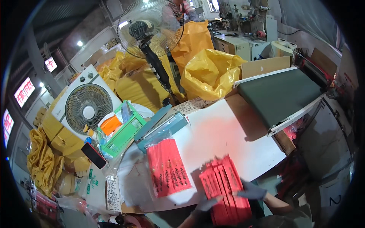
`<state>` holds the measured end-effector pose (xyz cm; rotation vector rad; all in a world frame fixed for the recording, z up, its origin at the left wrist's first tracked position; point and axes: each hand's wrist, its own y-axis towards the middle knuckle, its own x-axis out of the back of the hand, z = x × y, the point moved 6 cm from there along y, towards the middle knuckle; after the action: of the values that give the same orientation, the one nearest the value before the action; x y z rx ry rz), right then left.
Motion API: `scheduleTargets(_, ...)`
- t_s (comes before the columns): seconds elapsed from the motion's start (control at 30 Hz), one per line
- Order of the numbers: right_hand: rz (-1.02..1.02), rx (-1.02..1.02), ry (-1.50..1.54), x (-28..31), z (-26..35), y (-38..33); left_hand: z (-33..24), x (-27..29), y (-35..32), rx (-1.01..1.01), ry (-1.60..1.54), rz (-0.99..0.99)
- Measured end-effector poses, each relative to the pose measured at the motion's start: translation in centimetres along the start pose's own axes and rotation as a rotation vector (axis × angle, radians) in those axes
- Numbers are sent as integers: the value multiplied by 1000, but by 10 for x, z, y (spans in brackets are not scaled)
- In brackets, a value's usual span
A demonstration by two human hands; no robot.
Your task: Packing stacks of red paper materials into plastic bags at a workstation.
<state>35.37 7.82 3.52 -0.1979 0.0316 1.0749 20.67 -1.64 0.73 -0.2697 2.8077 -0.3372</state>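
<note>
Left hand (207, 207) and right hand (253, 191), both gloved, clasp a fanned stack of red packets (225, 188) at the white table's (220, 133) near edge; 1 bagged red bundle (168, 167) lies just beside; green basket (123, 131) holds something orange, perhaps tape; conveyor (279, 95) stands right

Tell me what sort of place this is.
Most likely a small packing workshop. A conveyor belt runs off the white table, a heat sealer sits beside a bagged stack of red packets, and bulging yellow sacks pile up behind. Both gloved hands hold more red packets.
</note>
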Motion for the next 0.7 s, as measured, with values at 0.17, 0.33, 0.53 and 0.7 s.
scheduleTargets(0.17, -38, 190, -307, -30, 30, -16, -27, -26, -16, -160, 60, 66)
scheduleTargets(0.33, -24, 36, -151, -24, 96, 24, -115, -9, -5, -496, 527, -50)
scheduleTargets(0.53, -60, 552, -244, -11, 137, 51, -185, -33, -3, -781, 660, 144)
scheduleTargets(0.7, -47, 812, -143, -36, 183, 39, -179, -22, 0, -897, 229, 80)
